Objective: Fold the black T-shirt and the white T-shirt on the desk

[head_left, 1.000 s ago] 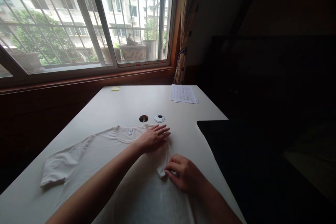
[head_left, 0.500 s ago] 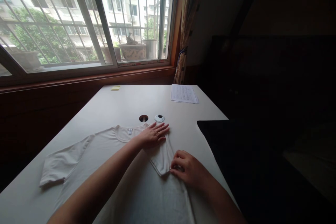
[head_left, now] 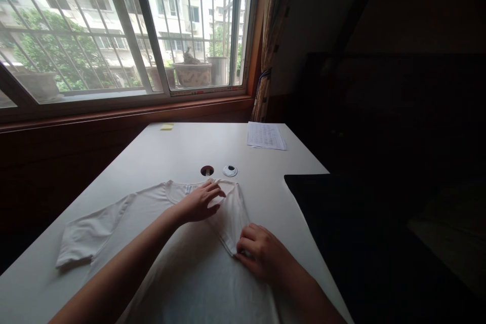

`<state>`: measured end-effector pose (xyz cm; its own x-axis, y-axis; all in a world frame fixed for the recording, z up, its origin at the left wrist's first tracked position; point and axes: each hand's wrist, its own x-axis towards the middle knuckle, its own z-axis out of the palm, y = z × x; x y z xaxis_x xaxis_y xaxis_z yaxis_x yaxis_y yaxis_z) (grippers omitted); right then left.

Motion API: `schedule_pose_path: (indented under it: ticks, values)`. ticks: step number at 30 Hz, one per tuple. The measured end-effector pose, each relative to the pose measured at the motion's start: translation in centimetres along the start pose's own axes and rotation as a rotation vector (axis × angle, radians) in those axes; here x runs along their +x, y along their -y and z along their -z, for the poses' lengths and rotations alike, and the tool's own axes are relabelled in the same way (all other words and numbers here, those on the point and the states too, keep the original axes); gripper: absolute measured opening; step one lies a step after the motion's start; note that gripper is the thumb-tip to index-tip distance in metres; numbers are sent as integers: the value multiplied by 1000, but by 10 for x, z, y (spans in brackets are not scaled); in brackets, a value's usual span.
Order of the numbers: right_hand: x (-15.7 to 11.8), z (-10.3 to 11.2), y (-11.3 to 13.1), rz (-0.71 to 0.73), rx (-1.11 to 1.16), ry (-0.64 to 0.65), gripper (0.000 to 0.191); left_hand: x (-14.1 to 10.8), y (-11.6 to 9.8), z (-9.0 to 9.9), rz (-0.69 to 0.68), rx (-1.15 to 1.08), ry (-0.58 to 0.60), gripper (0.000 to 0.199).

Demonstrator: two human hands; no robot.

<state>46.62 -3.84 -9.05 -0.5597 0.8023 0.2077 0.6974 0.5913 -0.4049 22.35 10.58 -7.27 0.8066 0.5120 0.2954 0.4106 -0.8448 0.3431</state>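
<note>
A white T-shirt (head_left: 212, 273) lies spread on the white desk, its collar toward the window and one short sleeve stretched out to the left. The right sleeve is folded inward over the body. Above the shirt near the collar is my left hand (head_left: 203, 201), its fingers apart and slightly bent, holding nothing. My right hand (head_left: 261, 253) pinches the hem corner of the folded sleeve between thumb and fingers. My left forearm crosses over the shirt's front and hides part of it.
Behind the collar, the white desk (head_left: 182, 149) has a round cable hole (head_left: 207, 171) with a loose round cover (head_left: 230, 171) beside it. Printed papers (head_left: 266, 136) and a yellow sticky note (head_left: 167, 126) lie at the far edge. A dark surface (head_left: 341, 223) adjoins on the right.
My left hand has drawn back leftward from the sleeve's shoulder, its fingers now more bent. My right hand has shifted slightly left and down along the sleeve hem.
</note>
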Motion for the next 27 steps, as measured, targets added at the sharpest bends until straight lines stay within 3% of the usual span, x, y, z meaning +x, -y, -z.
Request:
schedule_pose_path:
  ticks: [3,7,10,15,22,27]
  values:
    - [1,-2,0,0,0,4,7,-23,-9,9,-35,-49,92,34]
    - [0,1,0,-18,-10,-20,10,-39,-14,12,-29,-14,111,26]
    - [0,0,0,-30,-31,-32,17,-40,-12,12,-57,37,141,18]
    - [1,-7,-2,21,-93,-58,11,-35,-11,13,-127,178,172,8]
    - [-2,2,2,9,-34,-117,13,-35,-8,15,-153,357,74,11]
    - [-4,5,1,-3,14,-48,11,-43,-13,17,-161,380,84,13]
